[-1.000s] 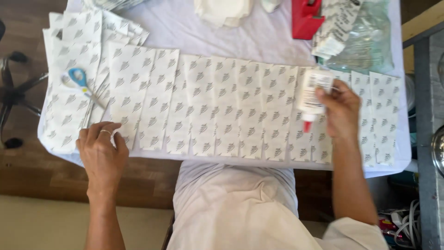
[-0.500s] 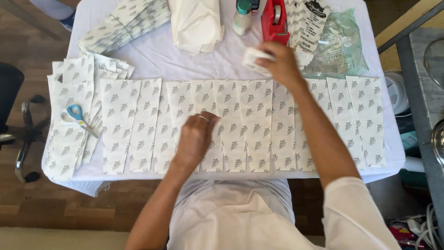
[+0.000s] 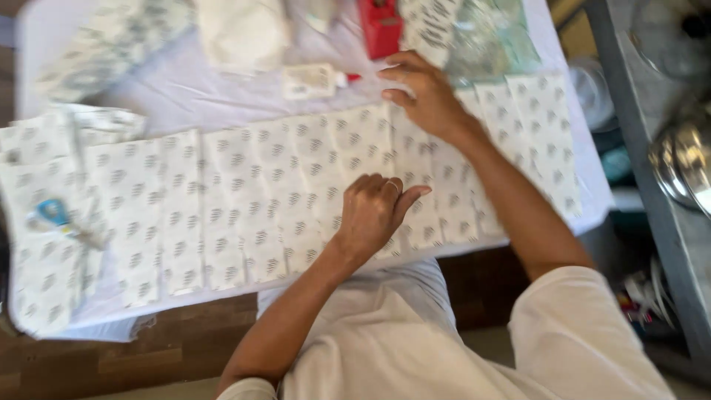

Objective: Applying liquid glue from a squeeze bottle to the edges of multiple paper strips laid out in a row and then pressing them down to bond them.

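A row of white paper sheets (image 3: 244,192) with a grey printed pattern lies overlapped across the table. My left hand (image 3: 374,215) rests on the row near its middle, fingers bent against the paper, holding nothing. My right hand (image 3: 418,92) is further back, fingers spread over the sheets' far edge, beside a red tape dispenser (image 3: 381,26). A small white tube with a red cap (image 3: 311,80) lies loose on the tablecloth just left of my right fingertips, apart from them.
Blue-handled scissors (image 3: 55,216) lie on the sheets at far left. A loose pile of patterned sheets (image 3: 104,44), a white cloth bundle (image 3: 237,30) and a clear plastic bag (image 3: 485,41) sit at the back. A metal vessel (image 3: 681,163) stands on a grey shelf, right.
My right hand carried the white tube to the back of the table and let it go there. My left hand moved from the left edge to the middle of the sheets.
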